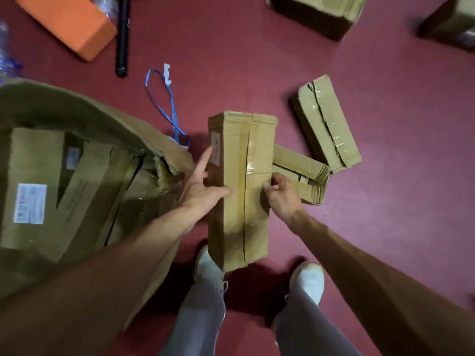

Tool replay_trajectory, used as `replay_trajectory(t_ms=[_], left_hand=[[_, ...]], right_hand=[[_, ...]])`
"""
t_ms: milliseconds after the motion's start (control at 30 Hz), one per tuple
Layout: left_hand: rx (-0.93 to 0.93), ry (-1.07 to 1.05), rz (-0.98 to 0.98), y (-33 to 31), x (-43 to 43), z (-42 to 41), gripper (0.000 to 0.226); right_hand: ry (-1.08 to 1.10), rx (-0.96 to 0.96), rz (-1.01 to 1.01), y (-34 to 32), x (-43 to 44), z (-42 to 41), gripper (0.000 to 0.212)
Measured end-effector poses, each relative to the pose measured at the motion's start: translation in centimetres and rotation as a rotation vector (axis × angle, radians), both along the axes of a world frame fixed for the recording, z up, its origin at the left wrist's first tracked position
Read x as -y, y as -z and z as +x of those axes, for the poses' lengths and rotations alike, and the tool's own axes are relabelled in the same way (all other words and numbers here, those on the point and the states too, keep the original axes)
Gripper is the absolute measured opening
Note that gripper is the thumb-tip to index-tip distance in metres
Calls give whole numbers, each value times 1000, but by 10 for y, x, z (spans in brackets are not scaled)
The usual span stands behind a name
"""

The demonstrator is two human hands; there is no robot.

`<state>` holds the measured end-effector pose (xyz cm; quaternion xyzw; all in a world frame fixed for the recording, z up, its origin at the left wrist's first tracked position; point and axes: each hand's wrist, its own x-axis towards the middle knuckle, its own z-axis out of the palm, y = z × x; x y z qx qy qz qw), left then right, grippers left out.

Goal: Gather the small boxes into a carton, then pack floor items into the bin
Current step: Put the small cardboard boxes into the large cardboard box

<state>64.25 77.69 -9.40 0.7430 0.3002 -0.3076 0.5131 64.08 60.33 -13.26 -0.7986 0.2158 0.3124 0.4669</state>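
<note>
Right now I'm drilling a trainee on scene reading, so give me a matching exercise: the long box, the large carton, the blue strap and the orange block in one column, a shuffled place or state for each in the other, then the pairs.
Things:
1. long box
2. large carton
3. blue strap
4. orange block

Places or states:
A. looped on the red floor
B. at the view's upper left corner
C. held between left hand and right hand
D. at the left, with labelled boxes inside

Pairs: 1-C, 2-D, 3-A, 4-B.
</note>
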Motion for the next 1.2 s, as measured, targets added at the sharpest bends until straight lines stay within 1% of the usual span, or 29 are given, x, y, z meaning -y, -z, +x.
replay_trajectory(t_ms=[67,133,167,200,267,300,400,500,567,600,700,733,800,867,933,1033,1133,1200], left_hand=[[13,-17,-25,0,-3,13,99],[5,-74,-8,8,1,21,106],[-5,-103,25,14,4,24,104],[1,-132,66,22,8,27,95],[-1,-181,147,39,16,31,68],[1,-196,194,48,20,33,63],[57,-200,341,74,22,39,64],[129,-158,483,93,25,46,66],[139,-124,514,106,24,46,67],[140,-96,510,113,25,45,68],[114,-42,510,122,30,45,76],[88,-37,517,123,32,45,79],[48,-35,521,120,35,43,80],[32,-32,497,110,41,43,76],[13,-40,471,91,46,45,71],[-16,-63,409,50,51,47,72],[-23,-91,353,-7,49,50,75],[-32,-132,350,-47,42,52,71]], right_hand=[[-51,0,-21,4,5,15,21],[-97,-46,15,14,12,28,20],[-115,-82,46,20,17,36,21],[-158,-105,47,27,22,44,23],[-282,-94,-72,46,38,61,32],[-331,-71,-159,56,48,69,38],[-410,-23,-356,91,74,89,49],[-534,-28,-543,130,99,101,62],[-584,-59,-594,151,110,106,67],[-573,-85,-596,158,114,106,64],[-585,-113,-678,167,119,104,38],[-597,-103,-712,166,121,102,34],[-626,-86,-736,159,125,93,30],[-682,-60,-747,145,132,83,29],[-680,-59,-741,123,140,76,27],[-564,-108,-648,73,151,69,22],[-375,-80,-518,8,155,68,27],[-248,-62,-457,-39,147,70,26]])
